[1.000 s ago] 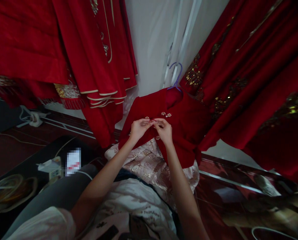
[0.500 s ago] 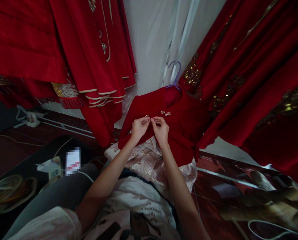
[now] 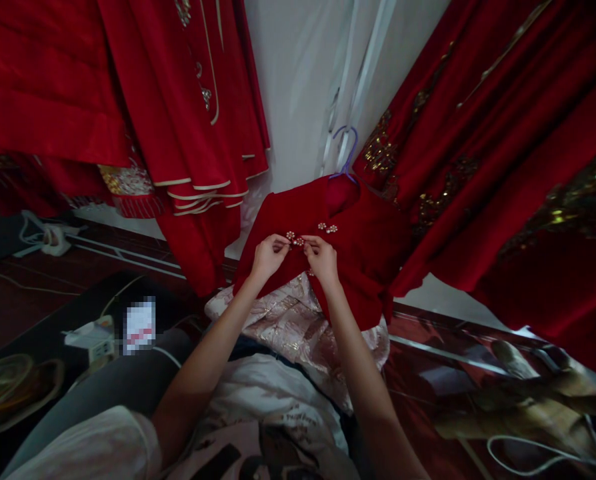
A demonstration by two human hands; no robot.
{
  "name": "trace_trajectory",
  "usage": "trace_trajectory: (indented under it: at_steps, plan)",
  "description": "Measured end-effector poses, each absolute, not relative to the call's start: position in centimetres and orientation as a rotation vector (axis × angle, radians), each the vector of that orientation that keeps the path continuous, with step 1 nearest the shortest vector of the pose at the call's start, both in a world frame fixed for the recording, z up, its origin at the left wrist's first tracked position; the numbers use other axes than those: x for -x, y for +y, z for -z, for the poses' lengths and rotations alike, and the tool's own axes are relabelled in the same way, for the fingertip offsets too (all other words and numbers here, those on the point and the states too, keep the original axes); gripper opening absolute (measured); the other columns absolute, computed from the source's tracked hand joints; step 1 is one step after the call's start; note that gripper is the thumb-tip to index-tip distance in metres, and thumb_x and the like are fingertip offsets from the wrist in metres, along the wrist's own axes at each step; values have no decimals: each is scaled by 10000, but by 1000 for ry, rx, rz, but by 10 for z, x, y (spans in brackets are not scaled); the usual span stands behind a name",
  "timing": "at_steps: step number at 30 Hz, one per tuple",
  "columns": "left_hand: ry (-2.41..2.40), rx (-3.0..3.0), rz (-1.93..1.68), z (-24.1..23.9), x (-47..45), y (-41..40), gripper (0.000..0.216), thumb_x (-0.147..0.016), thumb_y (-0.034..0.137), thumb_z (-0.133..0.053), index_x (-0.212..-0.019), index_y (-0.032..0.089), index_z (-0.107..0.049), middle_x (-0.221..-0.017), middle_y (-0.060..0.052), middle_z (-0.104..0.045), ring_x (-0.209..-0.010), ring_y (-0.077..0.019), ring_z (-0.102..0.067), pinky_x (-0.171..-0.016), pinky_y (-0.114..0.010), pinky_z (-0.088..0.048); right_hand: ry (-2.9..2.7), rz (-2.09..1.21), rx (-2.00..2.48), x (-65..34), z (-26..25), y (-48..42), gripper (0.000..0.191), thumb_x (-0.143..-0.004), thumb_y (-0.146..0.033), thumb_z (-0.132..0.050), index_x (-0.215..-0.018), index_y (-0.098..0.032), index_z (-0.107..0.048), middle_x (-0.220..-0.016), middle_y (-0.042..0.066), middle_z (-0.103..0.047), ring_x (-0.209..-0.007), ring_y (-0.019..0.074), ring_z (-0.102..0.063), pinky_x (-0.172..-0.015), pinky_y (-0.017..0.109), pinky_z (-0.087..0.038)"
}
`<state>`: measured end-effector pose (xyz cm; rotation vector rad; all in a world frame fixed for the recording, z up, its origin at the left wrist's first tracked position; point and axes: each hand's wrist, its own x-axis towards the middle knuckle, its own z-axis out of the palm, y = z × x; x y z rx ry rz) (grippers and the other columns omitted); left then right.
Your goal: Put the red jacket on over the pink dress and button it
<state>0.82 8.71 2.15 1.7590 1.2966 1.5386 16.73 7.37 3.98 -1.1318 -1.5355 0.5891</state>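
A red jacket (image 3: 283,213) on a purple hanger (image 3: 348,157) lies in front of me, its lower part over my lap. Beaded flower clasps run along its front opening. One clasp (image 3: 298,241) sits between my two hands, and another clasp (image 3: 328,229) shows higher up toward the collar. My left hand (image 3: 271,257) pinches at the left end of the nearer clasp with thumb and forefinger. At its right end, the fingertips of my right hand (image 3: 322,260) are closed in a pinch. Exactly how much cloth they grip is hidden. Under the jacket is pale pink brocade fabric (image 3: 288,317).
Red garments with gold trim (image 3: 178,133) hang at the left; sequined red garments (image 3: 458,167) hang at the right. On a dark surface to the left are a small white box (image 3: 101,340) and a round tray (image 3: 18,387). Brown rolls (image 3: 523,413) lie at the lower right.
My hands have moved slightly apart, and the clasp between them now shows. Before, the fingertips met over it. The view has shifted a little.
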Motion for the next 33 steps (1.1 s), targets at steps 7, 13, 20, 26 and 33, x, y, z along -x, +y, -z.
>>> trace_trajectory:
  at_steps: [7, 13, 20, 26, 33]
  plan:
    - [1312, -1565, -1168, 7, 38, 78, 142, -782, 76, -527, -780, 153, -646, -748, -23, -679, -671, -109, -640, -665, -232, -514, -1662, -730, 1358, -217, -40, 39, 175, -826, -251, -615, -960, -187, -707, -885, 42, -740, -693, 134, -693, -654, 249, -558]
    - [1118, -1433, -898, 7, 40, 48, 194, -723, 180, -676, -887, 158, -574, -713, 18, -608, -597, -102, -602, -575, -242, -515, -1782, -764, 1565, -231, -32, 31, 86, -807, -219, -626, -862, -188, -685, -815, 38, -726, -682, 130, -683, -640, 225, -509]
    - [1209, -1697, -1072, 18, 17, 35, 246, -644, 69, -678, -844, 156, -567, -717, 28, -613, -632, -85, -585, -615, -212, -464, -1911, -520, 1637, -209, -4, 40, 421, -555, -245, -809, -885, -198, -552, -775, -6, -639, -680, 129, -595, -604, 221, -438]
    - [1262, -1733, -1101, 20, 5, 34, 241, -633, 22, -652, -834, 151, -623, -702, 22, -651, -622, -86, -581, -599, -201, -436, -1958, -758, 1343, -222, 6, 50, 284, -617, -191, -729, -834, -196, -546, -698, -42, -589, -618, 101, -558, -579, 206, -425]
    - [1192, -1451, -1191, 25, -8, 32, 172, -638, 54, -714, -788, 127, -675, -741, -21, -704, -685, -104, -660, -736, -245, -533, -1928, -1128, 1212, -234, 2, 49, 347, -560, -123, -748, -857, -174, -574, -773, -15, -637, -681, 104, -600, -640, 215, -489]
